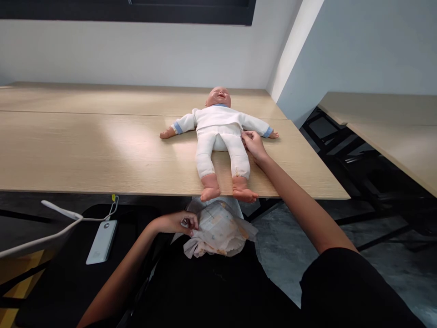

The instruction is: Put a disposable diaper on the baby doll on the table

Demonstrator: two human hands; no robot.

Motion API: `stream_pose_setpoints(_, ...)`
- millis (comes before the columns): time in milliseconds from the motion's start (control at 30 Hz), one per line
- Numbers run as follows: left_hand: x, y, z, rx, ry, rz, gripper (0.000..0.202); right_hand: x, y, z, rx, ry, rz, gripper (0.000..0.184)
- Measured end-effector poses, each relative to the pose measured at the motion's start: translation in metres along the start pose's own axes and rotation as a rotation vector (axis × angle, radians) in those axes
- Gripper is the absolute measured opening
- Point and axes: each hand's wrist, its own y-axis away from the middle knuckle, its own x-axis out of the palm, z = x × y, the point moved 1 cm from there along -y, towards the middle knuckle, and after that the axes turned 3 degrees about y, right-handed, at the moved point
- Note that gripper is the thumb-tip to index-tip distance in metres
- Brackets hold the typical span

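Note:
A baby doll (218, 120) in a white cloth suit with blue collar and cuffs lies on its back on the table, arms spread and feet over the front edge. My right hand (254, 145) is at the doll's hip on the right, fingers closed against the white cloth, fingertips partly hidden. On my lap, below the table edge, rests a crumpled pale patterned cloth (218, 228), with a thin, sheer layer around it; its exact kind is unclear. My left hand (180, 222) has curled fingers, with thumb and fingertips pinching at the cloth's left side.
The pale wooden table (68, 155) stretches far to the left. A white power bank (102, 241) with a white cable (64, 234) lies on a black chair (61, 282) at lower left. Another table (392, 132) with black legs stands at the right.

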Motion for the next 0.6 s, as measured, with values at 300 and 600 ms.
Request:
stream_pose_setpoints(300, -0.005, 0.002, 0.003, -0.045, 0.019, 0.069, 0.026, 0.0, 0.001, -0.001, -0.001, -0.01, 0.008, 0.021)
stream_pose_setpoints(600, 0.005, -0.005, 0.015, -0.121, -0.033, 0.099, 0.029, 0.0, 0.004, 0.004, 0.028, -0.001, -0.007, 0.013)
